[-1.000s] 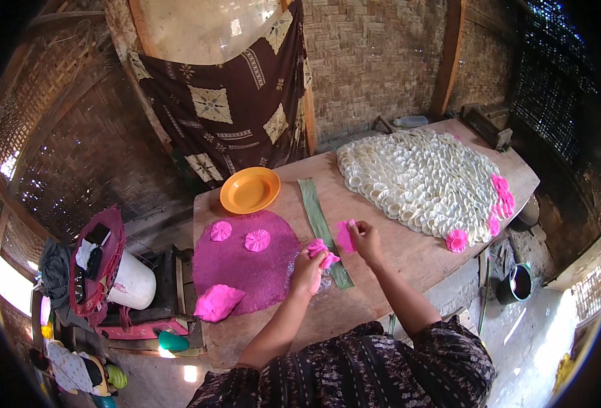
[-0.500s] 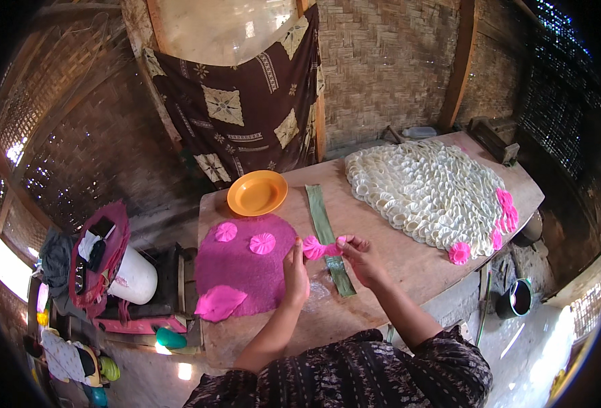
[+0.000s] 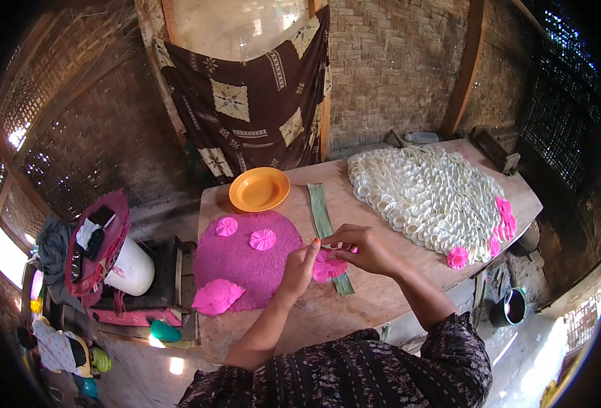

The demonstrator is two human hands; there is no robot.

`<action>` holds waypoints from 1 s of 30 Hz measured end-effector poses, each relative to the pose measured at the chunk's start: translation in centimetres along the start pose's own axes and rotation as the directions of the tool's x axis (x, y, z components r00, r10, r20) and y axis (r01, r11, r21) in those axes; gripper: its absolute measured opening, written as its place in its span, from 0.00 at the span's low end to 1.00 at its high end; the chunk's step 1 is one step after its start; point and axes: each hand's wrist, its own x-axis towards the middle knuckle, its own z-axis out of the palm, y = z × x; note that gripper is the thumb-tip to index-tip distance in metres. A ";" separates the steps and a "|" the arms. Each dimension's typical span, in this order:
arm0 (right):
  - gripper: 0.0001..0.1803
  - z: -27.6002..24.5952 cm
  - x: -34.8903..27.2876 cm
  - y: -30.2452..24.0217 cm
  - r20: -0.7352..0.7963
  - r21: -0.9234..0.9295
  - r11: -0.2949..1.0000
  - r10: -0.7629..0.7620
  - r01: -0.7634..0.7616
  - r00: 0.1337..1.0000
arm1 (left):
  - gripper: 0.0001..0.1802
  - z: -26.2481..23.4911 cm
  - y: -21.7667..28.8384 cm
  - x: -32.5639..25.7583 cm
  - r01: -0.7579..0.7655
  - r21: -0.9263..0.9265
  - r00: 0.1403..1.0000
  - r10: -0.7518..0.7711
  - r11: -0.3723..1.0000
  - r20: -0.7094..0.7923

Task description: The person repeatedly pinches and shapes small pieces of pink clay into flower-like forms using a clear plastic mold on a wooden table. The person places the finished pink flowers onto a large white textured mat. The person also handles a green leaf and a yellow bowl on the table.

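Observation:
A pink pleated disc (image 3: 327, 268) hangs beneath my fingertips, above the front half of a table. My right hand (image 3: 367, 250) has its fingers bent and closed on the disc's upper edge. Against it, my left hand (image 3: 300, 267) is closed too, thumb raised, its fingertips meeting the right ones; my fingers cover what lies between them. Left of my hands lies a round purple-pink mat (image 3: 242, 262). On it are a small pleated disc (image 3: 226, 226), a larger one (image 3: 263, 239) and a crinkled pink piece (image 3: 217, 297). Behind my hands runs a flat green strip (image 3: 319, 207).
An orange plate (image 3: 259, 190) stands behind the mat. Many overlapping pale ruffled discs (image 3: 422, 197) cover the table's right part, with pink ones at their edge. A white bucket (image 3: 132, 270) stands left. On the floor are a dark pail (image 3: 507, 307) and, lower left, another person (image 3: 59, 347).
The pink piece stretched between my hands now hangs as a rounder pleated disc. My right hand has come left and turned over, and my fingertips have drawn together.

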 end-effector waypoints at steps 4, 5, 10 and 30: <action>0.13 0.4 0.2 -0.5 0.011 -0.283 0.952 -0.116 0.114 0.993 | 0.29 -0.4 0.5 -0.5 -0.237 0.325 0.971 0.238 0.916 0.037; 0.13 0.6 0.3 -0.3 0.030 -0.349 0.926 -0.146 0.147 0.989 | 0.29 -0.5 0.3 -0.3 -0.253 0.378 0.964 0.266 0.890 0.018; 0.14 2.4 0.8 2.8 -0.053 0.077 0.969 0.238 -0.233 0.970 | 0.28 -0.8 -2.6 0.9 0.167 -0.643 0.965 -0.258 0.747 -0.049; 0.19 11.2 7.3 9.8 -0.033 -0.115 0.976 0.185 -0.188 0.982 | 0.33 -5.0 -10.3 -3.8 0.085 -0.629 0.779 -0.445 0.773 -0.441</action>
